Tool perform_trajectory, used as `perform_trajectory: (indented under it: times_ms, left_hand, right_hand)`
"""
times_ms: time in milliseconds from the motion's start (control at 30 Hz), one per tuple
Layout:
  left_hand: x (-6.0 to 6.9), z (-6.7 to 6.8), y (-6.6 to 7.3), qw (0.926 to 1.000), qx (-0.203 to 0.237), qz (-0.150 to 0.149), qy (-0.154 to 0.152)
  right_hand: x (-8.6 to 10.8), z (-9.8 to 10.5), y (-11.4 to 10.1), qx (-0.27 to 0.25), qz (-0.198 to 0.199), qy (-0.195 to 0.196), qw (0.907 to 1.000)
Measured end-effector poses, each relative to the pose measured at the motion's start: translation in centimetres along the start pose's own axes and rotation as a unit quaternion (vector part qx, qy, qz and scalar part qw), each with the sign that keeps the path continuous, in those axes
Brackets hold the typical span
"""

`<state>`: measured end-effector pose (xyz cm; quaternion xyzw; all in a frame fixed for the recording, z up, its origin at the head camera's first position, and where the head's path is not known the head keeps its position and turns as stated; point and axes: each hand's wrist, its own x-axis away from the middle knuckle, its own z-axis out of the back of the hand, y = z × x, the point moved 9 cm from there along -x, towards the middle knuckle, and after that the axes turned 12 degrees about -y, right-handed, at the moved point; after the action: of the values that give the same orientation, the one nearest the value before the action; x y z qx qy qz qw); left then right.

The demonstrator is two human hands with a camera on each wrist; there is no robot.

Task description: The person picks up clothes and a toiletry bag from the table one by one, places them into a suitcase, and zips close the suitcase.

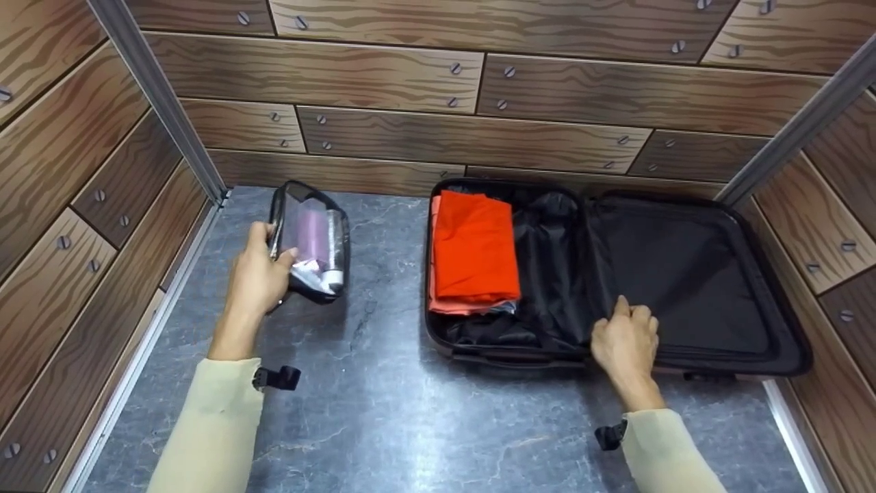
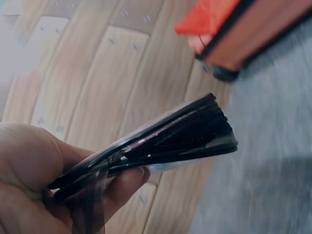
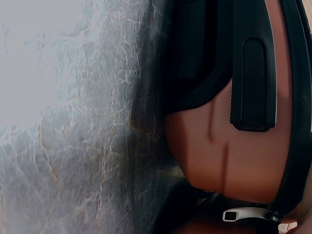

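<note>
My left hand (image 1: 259,277) grips a clear zip pouch (image 1: 311,239) with black trim by its left edge, thumb over one side. Through its plastic show a purple bottle, a white-capped tube and something silvery. The left wrist view shows the pouch (image 2: 161,139) edge-on, pinched between thumb and fingers. At the right, an open suitcase (image 1: 554,274) lies on the floor, with folded red clothes (image 1: 475,246) at the left of one half. My right hand (image 1: 626,342) rests on the suitcase near the hinge, fingers slightly bent; what its fingertips touch is hard to see.
Wood-patterned walls (image 1: 383,75) enclose the grey marbled floor (image 1: 383,411) at the back and sides. The suitcase's bare black half (image 1: 691,274) lies close to the right wall. Its orange shell (image 3: 234,165) and dark handle (image 3: 253,87) show in the right wrist view.
</note>
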<state>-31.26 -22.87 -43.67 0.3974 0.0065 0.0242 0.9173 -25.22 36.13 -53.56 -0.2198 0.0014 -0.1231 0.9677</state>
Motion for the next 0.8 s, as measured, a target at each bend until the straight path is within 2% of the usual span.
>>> perform_trajectory:
  times_ms: [133, 267, 400, 500, 567, 600, 700, 800]
  left_hand:
    - [0.5, -0.8, 1.9, 0.9988, 0.047, -0.009, 0.002]
    - [0.8, -2.0, 4.0, 0.9947, 0.099, -0.028, 0.002]
    - [0.9, -3.4, 6.4, 0.9872, 0.151, -0.052, -0.003]
    - [0.8, -5.0, 8.1, 0.9770, 0.200, -0.071, -0.019]
    - [0.6, -6.5, 9.3, 0.9645, 0.247, -0.083, -0.040]
    - [0.4, -7.4, 9.8, 0.9548, 0.278, -0.090, -0.053]
    - [0.0, -10.3, 11.6, 0.9171, 0.374, -0.095, -0.101]
    - [-0.3, -13.2, 13.2, 0.8810, 0.444, -0.087, -0.138]
  right_hand:
    - [0.1, 0.1, -0.1, 0.004, 0.007, 0.007, 0.9999]
    - [0.1, 0.1, -0.2, 0.006, 0.007, 0.014, 0.9999]
    - [0.1, 0.0, -0.2, 0.006, 0.007, 0.012, 0.9999]
    - [0.1, 0.0, -0.2, 0.007, 0.007, 0.012, 0.9999]
    - [0.1, 0.1, -0.2, 0.008, 0.006, 0.014, 0.9999]
    - [0.1, 0.1, -0.2, 0.009, 0.006, 0.014, 0.9999]
    - [0.1, 0.1, -0.2, 0.008, 0.005, 0.009, 0.9999]
    - [0.1, 0.1, -0.1, 0.006, 0.006, 0.005, 1.0000]
